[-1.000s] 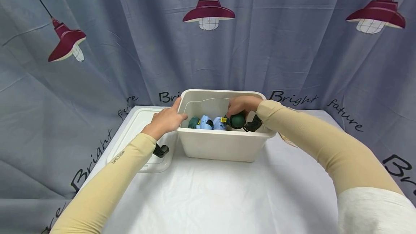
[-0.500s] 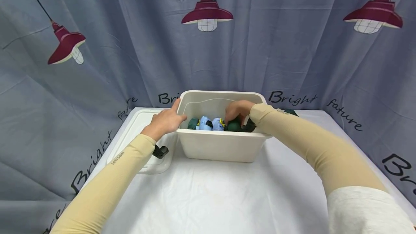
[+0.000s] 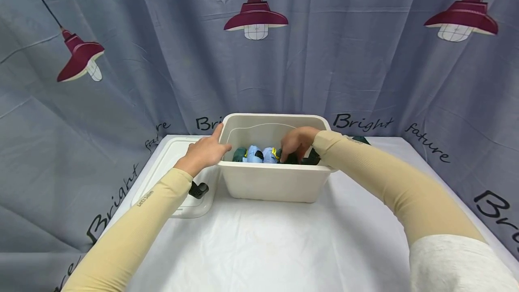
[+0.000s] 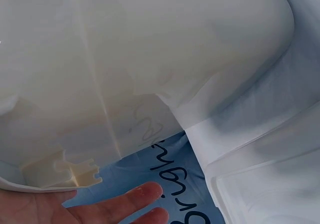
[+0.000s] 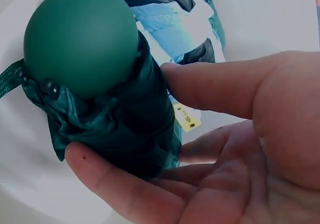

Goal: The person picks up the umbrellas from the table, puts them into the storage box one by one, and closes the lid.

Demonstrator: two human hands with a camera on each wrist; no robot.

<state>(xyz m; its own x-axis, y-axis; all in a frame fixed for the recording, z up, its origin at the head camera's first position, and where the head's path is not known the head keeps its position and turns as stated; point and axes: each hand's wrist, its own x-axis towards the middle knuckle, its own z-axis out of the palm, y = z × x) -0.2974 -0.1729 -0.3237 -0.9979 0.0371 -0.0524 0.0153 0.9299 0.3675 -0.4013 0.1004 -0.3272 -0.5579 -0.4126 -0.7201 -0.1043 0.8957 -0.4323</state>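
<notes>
Inside a white plastic box [image 3: 275,184], my right hand [image 3: 298,142] grips a folded dark green umbrella [image 5: 115,129]. Thumb and fingers lie around its fabric; its round green handle end [image 5: 80,38] faces the right wrist camera. Beside it lie two light blue rolled bundles [image 3: 253,154] with black parts, resembling folded umbrellas, and a dark green one [image 3: 239,154] at the left end. A black handle [image 3: 311,157] shows under my right wrist. My left hand [image 3: 206,151] rests against the box's left rim, its visible fingers straight and thumb toward the front corner.
The box's white lid [image 3: 162,175] lies flat on the table left of it, with a black handle-like object [image 3: 198,190] at its front, partly behind my left forearm. A dark green thing [image 3: 360,139] shows behind my right sleeve. A printed curtain [image 3: 194,57] hangs behind the white-covered table [image 3: 275,242].
My right hand has moved slightly left and lowered the green umbrella deeper into the box. The left hand has stayed at the rim.
</notes>
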